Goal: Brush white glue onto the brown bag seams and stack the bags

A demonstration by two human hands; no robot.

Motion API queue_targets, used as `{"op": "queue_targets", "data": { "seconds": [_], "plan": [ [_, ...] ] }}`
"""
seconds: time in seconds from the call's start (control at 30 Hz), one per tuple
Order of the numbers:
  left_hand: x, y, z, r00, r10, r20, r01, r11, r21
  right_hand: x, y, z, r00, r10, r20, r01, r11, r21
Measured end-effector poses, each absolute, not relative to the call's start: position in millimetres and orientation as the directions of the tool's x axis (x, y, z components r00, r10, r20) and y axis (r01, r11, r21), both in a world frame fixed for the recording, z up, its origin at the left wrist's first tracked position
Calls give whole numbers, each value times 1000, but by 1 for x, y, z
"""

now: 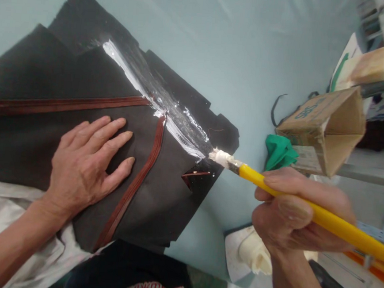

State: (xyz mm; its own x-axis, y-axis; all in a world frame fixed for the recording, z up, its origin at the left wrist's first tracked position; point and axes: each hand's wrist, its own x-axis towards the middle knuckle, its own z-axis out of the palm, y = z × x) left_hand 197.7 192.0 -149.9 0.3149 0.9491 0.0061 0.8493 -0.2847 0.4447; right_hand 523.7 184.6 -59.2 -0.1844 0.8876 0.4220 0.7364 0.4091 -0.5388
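- Table surface (pixel 250 77): pale blue-green, lightly creased; largest thing in view, running under the work.
- Dark panel (pixel 113 82): flat on the table, slanting across left and centre of view. Matte, near-black brown; outer edge stepped and notched. Lower left part borders on pale fabric (pixel 53 253).
- Right hand (pixel 289 209): closed in a pinch, thumb and fingers around the brush handle; off the panel, beyond its right end.
- Left hand (pixel 87 164): open, palm down on the panel, fingers slightly spread; grips nothing.
- Cardboard box (pixel 313 120): on its side at right, mouth open.
- Brush (pixel 328 221): yellow handle, metal collar, held aslant.
- Long strip (pixel 65 104): reddish brown, from the left edge of view to the white band.
- Curved strip (pixel 133 188): same colour, bending from the white band to the panel's near edge.
- White band (pixel 182 139): thick and streaky, uneven in width; greyish smears and flecks along its outer side.
- Green cloth (pixel 279 151): crumpled, beside the box.
- Bristles (pixel 222 158): coated creamy white, at the panel's right end near the band's end.
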Motion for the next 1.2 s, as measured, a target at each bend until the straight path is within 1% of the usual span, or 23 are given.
{"op": "queue_targets", "data": {
  "seconds": [0.07,0.1,0.17,0.23,0.3,0.4,0.47,0.53,0.6,0.67,0.73,0.83,0.93,1.0,1.1,1.13,1.2],
  "plan": [
    [198,192,-148,311,950,-15,854,-273,443,519,193,-57,-242,846,474,661,502,-558],
    [198,192,-148,313,950,-6,857,-280,432,517,198,-57,-301,831,468,626,543,-560],
    [198,192,-148,335,942,19,862,-314,398,520,208,-60,-408,817,407,589,576,-567],
    [198,192,-149,349,936,48,859,-340,384,529,212,-65,-428,829,361,588,558,-586],
    [197,192,-153,339,938,70,842,-336,423,540,211,-68,-372,863,340,592,504,-630],
    [196,191,-158,312,944,106,808,-323,492,544,209,-64,-238,911,338,572,412,-709],
    [195,191,-160,314,941,127,808,-335,485,538,211,-60,-131,925,356,529,369,-765],
    [196,192,-160,320,939,127,818,-342,463,529,218,-58,-71,933,352,470,342,-814],
    [196,192,-159,324,938,122,830,-343,439,524,227,-60,-122,947,298,433,321,-842],
    [196,192,-157,332,936,121,838,-351,417,524,236,-63,-238,947,215,443,303,-844],
    [196,191,-156,343,931,121,841,-362,401,527,243,-64,-304,936,175,472,308,-826],
    [197,191,-155,357,927,118,852,-375,365,527,253,-64,-334,924,185,498,340,-798],
    [198,191,-154,383,912,147,858,-410,308,516,265,-65,-405,892,203,508,404,-761],
    [198,192,-155,397,902,169,852,-431,296,508,271,-67,-401,883,242,499,433,-751],
    [198,192,-156,400,898,182,844,-438,309,503,273,-69,-320,900,296,474,423,-773],
    [198,192,-156,400,898,184,842,-439,315,503,271,-68,-308,904,296,467,415,-781],
    [198,192,-157,399,899,180,838,-437,327,506,268,-66,-349,904,249,476,400,-783]
  ]
}}
